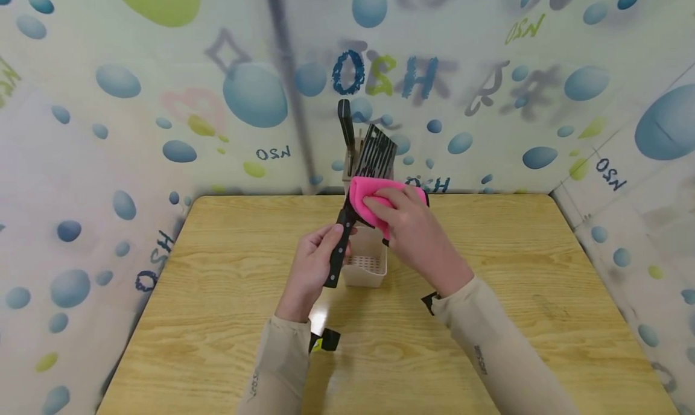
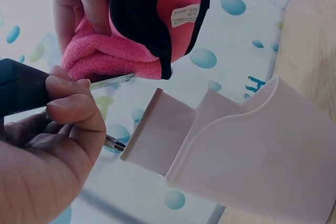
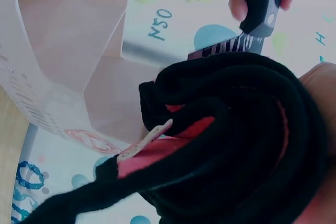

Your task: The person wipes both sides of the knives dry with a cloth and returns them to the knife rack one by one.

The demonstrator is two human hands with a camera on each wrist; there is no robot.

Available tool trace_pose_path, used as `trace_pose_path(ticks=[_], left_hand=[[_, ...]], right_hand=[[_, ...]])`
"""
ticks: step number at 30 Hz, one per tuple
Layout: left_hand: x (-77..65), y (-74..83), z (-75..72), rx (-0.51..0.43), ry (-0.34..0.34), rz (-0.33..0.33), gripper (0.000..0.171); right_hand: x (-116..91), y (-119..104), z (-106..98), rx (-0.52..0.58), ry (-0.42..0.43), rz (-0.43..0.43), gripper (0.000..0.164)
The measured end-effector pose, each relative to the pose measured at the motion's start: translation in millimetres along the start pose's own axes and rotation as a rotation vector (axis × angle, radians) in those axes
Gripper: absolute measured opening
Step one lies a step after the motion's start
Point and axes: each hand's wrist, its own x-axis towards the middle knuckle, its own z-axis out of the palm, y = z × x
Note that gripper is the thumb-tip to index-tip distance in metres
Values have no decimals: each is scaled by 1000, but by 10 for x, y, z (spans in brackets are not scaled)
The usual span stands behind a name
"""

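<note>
Here, holder (image 1: 365, 277) bears black-handled knife (image 1: 345, 122) at back; left hand (image 1: 315, 258) grips cleaver (image 1: 376, 152), right hand (image 1: 409, 225) clutches cloth (image 1: 368, 190).

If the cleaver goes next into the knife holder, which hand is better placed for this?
Left, probably: the left hand grips the cleaver by its black handle, near the knife holder. The right hand holds a pink-and-black cloth against the blade and might first have to put that cloth down.

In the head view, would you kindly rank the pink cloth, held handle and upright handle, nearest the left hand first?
1. Held handle: in the left hand.
2. Pink cloth: beyond it, rightward.
3. Upright handle: farthest back.
</note>
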Motion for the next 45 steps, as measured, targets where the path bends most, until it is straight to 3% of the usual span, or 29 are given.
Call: trace_pose_path(ticks=[14,30,45], left_hand=[[-28,5,1,71,-31,23,38],[-8,27,-11,55,-31,11,39],[-69,33,-6,106,-44,37,38]], right_hand=[[73,211,-2,-33,37,51,41],[-48,61,-20,64,2,-28,41],[59,256,2,10,37,50,38]])
